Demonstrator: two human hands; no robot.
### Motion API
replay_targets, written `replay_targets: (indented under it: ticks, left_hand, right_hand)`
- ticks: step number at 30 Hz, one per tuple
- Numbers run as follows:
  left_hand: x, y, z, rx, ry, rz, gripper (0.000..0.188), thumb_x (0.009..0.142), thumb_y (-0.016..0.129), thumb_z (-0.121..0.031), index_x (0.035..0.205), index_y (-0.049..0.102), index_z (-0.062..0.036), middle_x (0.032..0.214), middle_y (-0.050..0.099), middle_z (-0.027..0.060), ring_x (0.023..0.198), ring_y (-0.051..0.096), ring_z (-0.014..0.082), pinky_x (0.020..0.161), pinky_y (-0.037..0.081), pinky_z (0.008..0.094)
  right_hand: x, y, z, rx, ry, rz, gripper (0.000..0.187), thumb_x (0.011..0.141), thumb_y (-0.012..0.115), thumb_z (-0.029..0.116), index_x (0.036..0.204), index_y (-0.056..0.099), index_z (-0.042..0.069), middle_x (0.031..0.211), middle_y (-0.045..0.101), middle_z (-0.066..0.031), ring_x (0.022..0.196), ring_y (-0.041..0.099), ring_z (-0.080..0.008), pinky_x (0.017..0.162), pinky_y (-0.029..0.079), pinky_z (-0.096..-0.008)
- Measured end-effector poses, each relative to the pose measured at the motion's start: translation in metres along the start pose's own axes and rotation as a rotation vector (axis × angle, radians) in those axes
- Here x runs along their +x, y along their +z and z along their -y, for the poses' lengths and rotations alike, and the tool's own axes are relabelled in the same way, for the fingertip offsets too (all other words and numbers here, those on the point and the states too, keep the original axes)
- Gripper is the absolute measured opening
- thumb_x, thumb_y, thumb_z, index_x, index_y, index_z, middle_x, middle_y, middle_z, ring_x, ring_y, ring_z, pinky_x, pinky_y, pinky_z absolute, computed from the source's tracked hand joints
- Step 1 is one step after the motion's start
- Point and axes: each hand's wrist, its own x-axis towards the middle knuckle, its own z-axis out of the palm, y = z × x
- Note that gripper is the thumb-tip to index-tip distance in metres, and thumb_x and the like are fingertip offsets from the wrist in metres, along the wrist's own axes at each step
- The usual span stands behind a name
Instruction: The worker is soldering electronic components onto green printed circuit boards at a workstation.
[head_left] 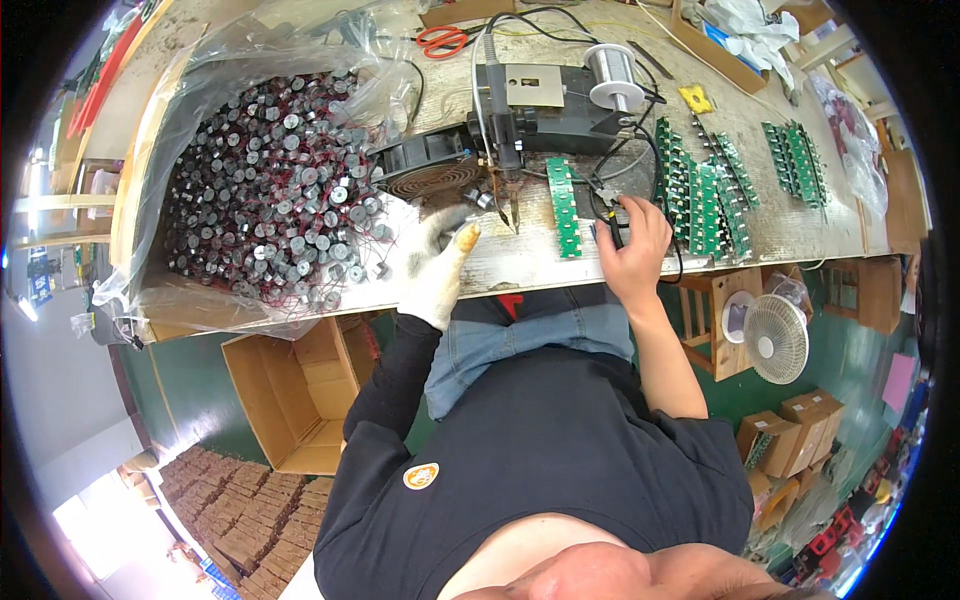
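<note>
My left hand [432, 272], in a white glove with grey and stained fingertips, is curled at the table's front edge; what is between its fingers is hidden. Just beyond those fingers sits a small silver motor [481, 199], beside the tip of an upright soldering iron [507, 130] held in a stand. The bare right hand [636, 248] has thumb and fingers closed around a slim black object [613, 228] with a yellow mark, whose kind I cannot make out. Between my hands a strip of green circuit boards [563, 207] lies flat on the table.
A plastic-lined box [150, 215] at left holds a heap of small motors with red wires. Behind the hands stand a black blower fan [425, 165] and a solder wire spool [612, 78]. More green board strips [705, 195] lie right. Red scissors [441, 41] rest at the back.
</note>
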Motion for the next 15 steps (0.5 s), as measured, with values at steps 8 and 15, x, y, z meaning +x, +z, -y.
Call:
replay_targets:
  ticks: [8, 15]
  left_hand:
    - [0.028, 0.03, -0.014, 0.167, 0.163, -0.042, 0.05, 0.082, 0.075, -0.03, 0.113, 0.061, 0.006, 0.102, 0.068, 0.0145, 0.086, 0.061, 0.0156, 0.079, 0.049, 0.0281]
    - [0.044, 0.036, -0.014, 0.038, 0.094, 0.073, 0.04, 0.082, 0.075, -0.026, 0.103, 0.064, 0.0067, 0.09, 0.067, 0.0101, 0.082, 0.059, 0.0131, 0.075, 0.047, 0.0264]
  right_hand:
    - [0.0, -0.002, 0.002, 0.0, 0.005, 0.002, 0.041, 0.075, 0.071, 0.019, 0.111, 0.059, 0.002, 0.11, 0.057, -0.0133, 0.105, 0.052, -0.032, 0.093, 0.036, -0.0426]
    - [0.002, -0.001, -0.001, 0.026, 0.012, 0.011, 0.041, 0.075, 0.071, 0.019, 0.111, 0.059, 0.003, 0.11, 0.057, -0.0131, 0.106, 0.052, -0.0317, 0.093, 0.036, -0.0426]
